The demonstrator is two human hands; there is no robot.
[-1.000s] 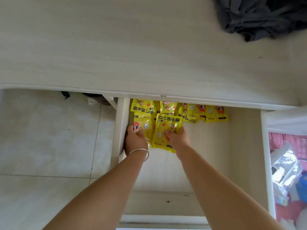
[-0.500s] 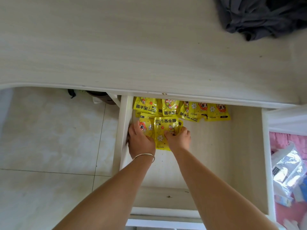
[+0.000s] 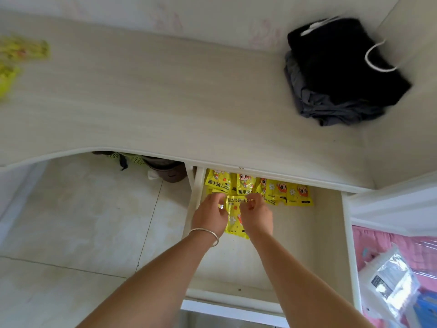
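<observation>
Both hands are down in the drawer (image 3: 345, 233). I see the left hand (image 3: 209, 215) pinching the yellow packet (image 3: 233, 221) at its eleven o'clock corner. The right hand (image 3: 256, 217) pinches the one o'clock corner, fingers curled over the top seam. Two grips on one edge, and I read that as keeping a floppy pouch flat and square rather than letting it fold.

The packet lies toward the drawer's eleven o'clock corner. Its top edge meets the row of packets (image 3: 292, 194) lined along the twelve o'clock wall, half tucked under the lip of the desk (image 3: 165, 102). That row overlaps like tiles, so I judge this one starts a second row, snug to the left wall to save room.

Blurred yellow things (image 3: 22, 49) lie on the desk at ten o'clock. Dark clothes (image 3: 343, 74) sit at one o'clock, well apart.
</observation>
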